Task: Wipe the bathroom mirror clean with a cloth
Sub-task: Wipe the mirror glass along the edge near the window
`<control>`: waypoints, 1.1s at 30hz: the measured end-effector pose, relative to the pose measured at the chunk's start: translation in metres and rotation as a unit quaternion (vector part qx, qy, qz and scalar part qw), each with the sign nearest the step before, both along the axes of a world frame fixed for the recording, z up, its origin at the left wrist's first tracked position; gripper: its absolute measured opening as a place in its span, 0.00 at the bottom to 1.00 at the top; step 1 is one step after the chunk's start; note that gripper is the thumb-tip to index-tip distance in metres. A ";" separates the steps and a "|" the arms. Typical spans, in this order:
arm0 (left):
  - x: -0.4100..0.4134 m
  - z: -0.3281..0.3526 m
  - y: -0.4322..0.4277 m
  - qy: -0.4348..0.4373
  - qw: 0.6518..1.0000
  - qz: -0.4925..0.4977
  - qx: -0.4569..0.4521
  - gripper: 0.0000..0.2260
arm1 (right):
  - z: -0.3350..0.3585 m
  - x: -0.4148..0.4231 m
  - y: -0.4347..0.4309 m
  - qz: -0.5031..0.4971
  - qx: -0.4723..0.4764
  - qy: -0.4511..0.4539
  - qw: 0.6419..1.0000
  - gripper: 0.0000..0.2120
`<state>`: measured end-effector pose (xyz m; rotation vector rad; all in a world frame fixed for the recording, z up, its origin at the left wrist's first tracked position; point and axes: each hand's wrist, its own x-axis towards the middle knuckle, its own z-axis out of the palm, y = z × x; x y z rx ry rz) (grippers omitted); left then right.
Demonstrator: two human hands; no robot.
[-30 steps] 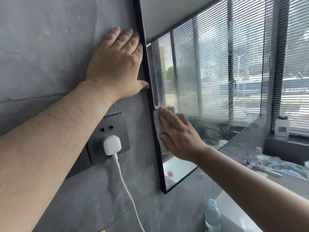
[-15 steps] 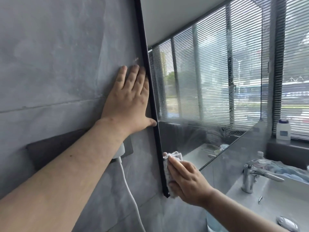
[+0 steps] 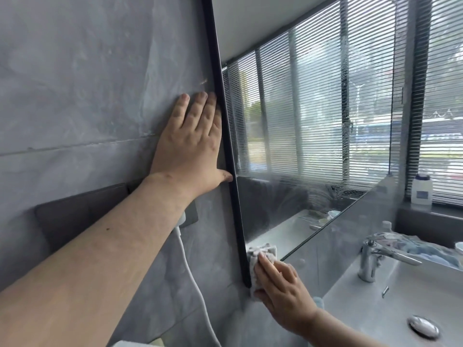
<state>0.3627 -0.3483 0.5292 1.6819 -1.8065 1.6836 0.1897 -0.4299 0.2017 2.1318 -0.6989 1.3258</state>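
A forearm hides most of the wall socket (image 3: 115,211) and its plug (image 3: 182,217); the mirror (image 3: 313,136) runs off the top edge; the right hand (image 3: 283,294) covers much of the cloth (image 3: 263,250).

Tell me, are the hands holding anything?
The right hand presses a cloth against the mirror's bottom corner, fingers over its middle. The left hand holds nothing.

right hand (image 3: 280,286): slides down with the cloth (image 3: 263,251) from mid-height to the mirror's (image 3: 313,136) bottom left corner
left hand (image 3: 193,144): ends up lower on the wall (image 3: 75,96), forearm now covering the plug
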 end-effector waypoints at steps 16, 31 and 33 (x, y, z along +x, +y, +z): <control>0.001 -0.001 -0.001 0.000 1.000 0.002 -0.003 0.57 | 0.031 -0.005 -0.022 -0.032 0.061 -0.124 0.990 0.26; 0.001 -0.001 -0.002 -0.005 1.000 0.000 -0.006 0.56 | 0.102 0.003 -0.024 0.050 0.226 -0.562 0.794 0.08; 0.001 -0.001 -0.002 -0.003 1.000 -0.004 -0.006 0.57 | 0.100 0.030 -0.002 0.088 0.172 -0.497 0.846 0.10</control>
